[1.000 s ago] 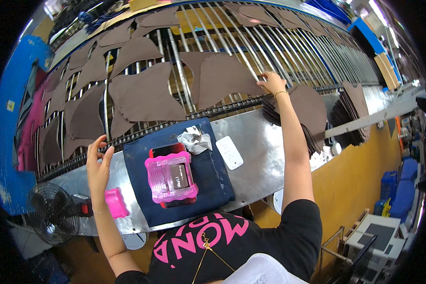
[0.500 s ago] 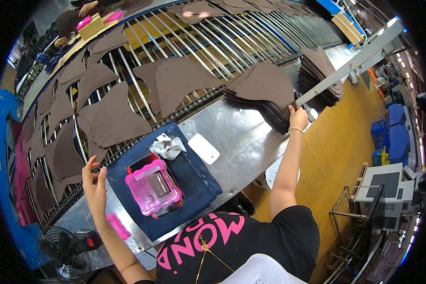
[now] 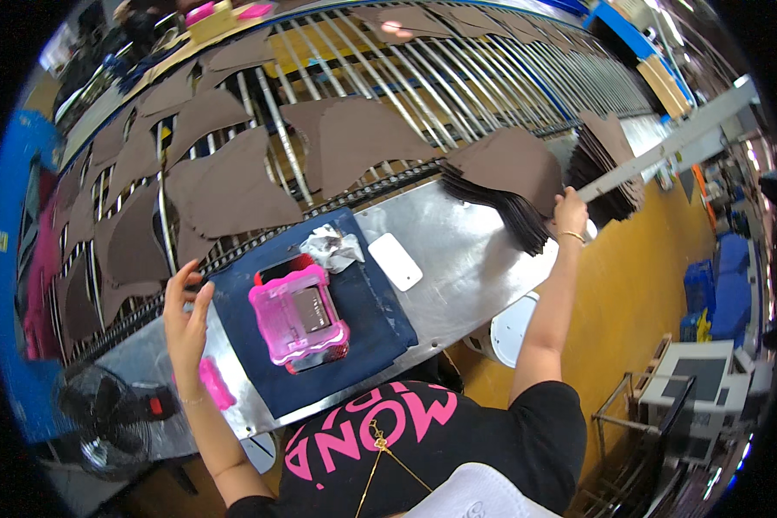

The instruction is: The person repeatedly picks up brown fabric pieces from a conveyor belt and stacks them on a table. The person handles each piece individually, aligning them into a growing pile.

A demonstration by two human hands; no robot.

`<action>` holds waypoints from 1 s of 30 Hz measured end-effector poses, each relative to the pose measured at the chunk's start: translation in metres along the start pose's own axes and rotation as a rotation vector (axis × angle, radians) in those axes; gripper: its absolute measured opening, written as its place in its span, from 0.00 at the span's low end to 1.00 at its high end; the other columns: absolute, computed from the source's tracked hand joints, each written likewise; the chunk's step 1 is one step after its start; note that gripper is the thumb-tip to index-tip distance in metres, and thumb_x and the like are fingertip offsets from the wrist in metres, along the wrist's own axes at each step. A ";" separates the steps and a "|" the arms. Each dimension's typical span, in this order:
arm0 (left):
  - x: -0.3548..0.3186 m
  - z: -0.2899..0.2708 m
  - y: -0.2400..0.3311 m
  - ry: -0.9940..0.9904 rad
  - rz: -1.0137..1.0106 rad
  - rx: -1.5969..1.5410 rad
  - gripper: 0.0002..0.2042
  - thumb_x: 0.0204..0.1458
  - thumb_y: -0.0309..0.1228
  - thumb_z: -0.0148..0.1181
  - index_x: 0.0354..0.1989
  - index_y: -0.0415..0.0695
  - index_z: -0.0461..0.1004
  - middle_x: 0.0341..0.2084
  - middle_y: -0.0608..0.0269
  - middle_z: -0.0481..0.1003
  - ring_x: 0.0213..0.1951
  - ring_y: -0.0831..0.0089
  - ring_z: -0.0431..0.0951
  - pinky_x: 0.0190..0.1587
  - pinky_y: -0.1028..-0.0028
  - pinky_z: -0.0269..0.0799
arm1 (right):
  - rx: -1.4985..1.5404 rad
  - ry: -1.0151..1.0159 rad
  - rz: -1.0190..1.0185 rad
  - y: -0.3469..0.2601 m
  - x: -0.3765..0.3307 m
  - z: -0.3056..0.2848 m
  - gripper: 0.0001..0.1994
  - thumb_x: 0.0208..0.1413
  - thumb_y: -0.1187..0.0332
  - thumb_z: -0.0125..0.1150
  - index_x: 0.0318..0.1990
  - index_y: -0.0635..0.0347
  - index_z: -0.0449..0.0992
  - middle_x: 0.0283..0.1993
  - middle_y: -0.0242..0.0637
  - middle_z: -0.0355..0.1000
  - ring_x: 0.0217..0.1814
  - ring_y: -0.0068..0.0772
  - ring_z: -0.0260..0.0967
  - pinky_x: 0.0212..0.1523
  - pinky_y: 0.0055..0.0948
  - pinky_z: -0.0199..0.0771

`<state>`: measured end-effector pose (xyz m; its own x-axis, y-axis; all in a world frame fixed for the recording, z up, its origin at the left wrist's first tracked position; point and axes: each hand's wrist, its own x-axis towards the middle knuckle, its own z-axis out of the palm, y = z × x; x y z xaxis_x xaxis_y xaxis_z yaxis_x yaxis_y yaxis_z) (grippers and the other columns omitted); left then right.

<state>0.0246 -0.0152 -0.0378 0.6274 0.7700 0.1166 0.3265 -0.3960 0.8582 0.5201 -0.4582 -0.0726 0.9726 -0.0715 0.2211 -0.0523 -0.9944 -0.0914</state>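
Note:
My left hand (image 3: pixel 186 306) is raised over the table's left end, empty, its fingers apart and slightly curled. It is nearest to the dark blue pad (image 3: pixel 268 393) and a small bright pink piece (image 3: pixel 217 384). At the right, my right hand (image 3: pixel 570 211) is closed at the edge of a stack of brown sheet pieces (image 3: pixel 514 164), by the end of a grey metal bar (image 3: pixel 665 147). What its fingers grip is hidden. A clear pink scalloped-edge box (image 3: pixel 289 319) with a dark label sits on the pad, beside a crumpled white wipe (image 3: pixel 332 249).
A white flat rounded plate (image 3: pixel 396 262) lies on the metal table (image 3: pixel 445 302). Beyond are rollers (image 3: pixel 388 78) carrying brown cut pieces (image 3: pixel 229 181). Another brown stack (image 3: pixel 609 160) stands at right. A black fan (image 3: pixel 104 414) is at lower left; another person (image 3: pixel 134 26) is at far left.
The whole view has shifted, so the table and things appear farther right. Both hands keep nearly the same places and poses relative to the table.

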 end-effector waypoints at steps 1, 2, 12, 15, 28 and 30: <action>-0.001 0.001 0.008 0.002 0.001 -0.006 0.19 0.52 0.28 0.61 0.54 0.45 0.71 0.40 0.65 0.71 0.30 0.82 0.68 0.28 0.82 0.63 | 0.068 -0.026 -0.054 -0.016 -0.004 -0.017 0.13 0.58 0.60 0.55 0.48 0.54 0.74 0.39 0.50 0.76 0.41 0.53 0.76 0.41 0.45 0.75; -0.002 0.003 0.018 0.006 0.004 -0.011 0.19 0.52 0.27 0.61 0.54 0.45 0.71 0.39 0.64 0.70 0.30 0.82 0.68 0.28 0.82 0.64 | 0.137 -0.053 -0.110 -0.029 -0.012 -0.041 0.12 0.61 0.61 0.50 0.48 0.52 0.74 0.39 0.50 0.76 0.39 0.54 0.76 0.41 0.46 0.75; 0.010 0.038 0.063 -0.047 0.247 -0.310 0.26 0.53 0.28 0.61 0.62 0.42 0.62 0.50 0.59 0.66 0.36 0.77 0.75 0.37 0.78 0.75 | 1.489 -0.083 -0.523 -0.154 -0.147 -0.142 0.13 0.62 0.66 0.54 0.49 0.65 0.69 0.31 0.34 0.71 0.23 0.20 0.70 0.18 0.23 0.78; 0.008 0.029 0.056 -0.158 0.115 -0.551 0.27 0.55 0.30 0.60 0.62 0.38 0.58 0.47 0.58 0.68 0.37 0.73 0.77 0.31 0.81 0.75 | 1.690 -0.355 -0.768 -0.184 -0.192 -0.115 0.13 0.62 0.65 0.54 0.50 0.62 0.67 0.36 0.35 0.72 0.29 0.23 0.73 0.19 0.22 0.77; -0.048 -0.118 0.032 0.368 0.191 -0.162 0.12 0.54 0.24 0.61 0.47 0.36 0.74 0.25 0.64 0.75 0.21 0.80 0.74 0.21 0.83 0.65 | 1.245 -0.586 -1.271 -0.244 -0.299 -0.093 0.09 0.44 0.75 0.69 0.34 0.59 0.80 0.31 0.41 0.76 0.35 0.43 0.72 0.47 0.37 0.68; -0.053 -0.112 0.028 0.354 0.134 -0.158 0.11 0.54 0.24 0.60 0.46 0.36 0.74 0.26 0.64 0.75 0.21 0.80 0.75 0.21 0.84 0.66 | 1.173 -0.494 -1.372 -0.243 -0.298 -0.087 0.08 0.43 0.75 0.69 0.33 0.58 0.80 0.28 0.40 0.75 0.32 0.42 0.71 0.50 0.40 0.65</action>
<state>-0.0789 -0.0112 0.0363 0.3660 0.8524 0.3735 0.1289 -0.4439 0.8868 0.2231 -0.2024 -0.0315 0.1772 0.8677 0.4645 0.6754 0.2360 -0.6986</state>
